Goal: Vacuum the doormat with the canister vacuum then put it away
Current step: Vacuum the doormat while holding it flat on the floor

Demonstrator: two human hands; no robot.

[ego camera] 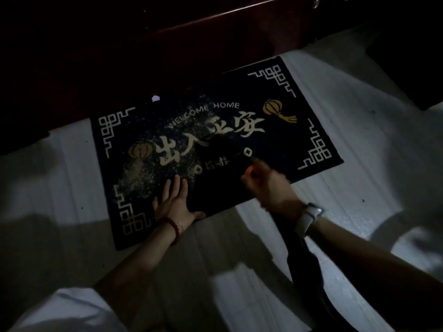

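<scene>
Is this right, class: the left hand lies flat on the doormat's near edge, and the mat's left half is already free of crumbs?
No. The head view shows the left hand flat on the doormat, but pale crumbs cover its left half.

There was one doormat, printed with two lanterns and four corner frets. Two hands showed, with one bead bracelet, one watch and one dark hose.

Left hand flat, fingers straight, palm down; right hand curled, blurred.
</scene>
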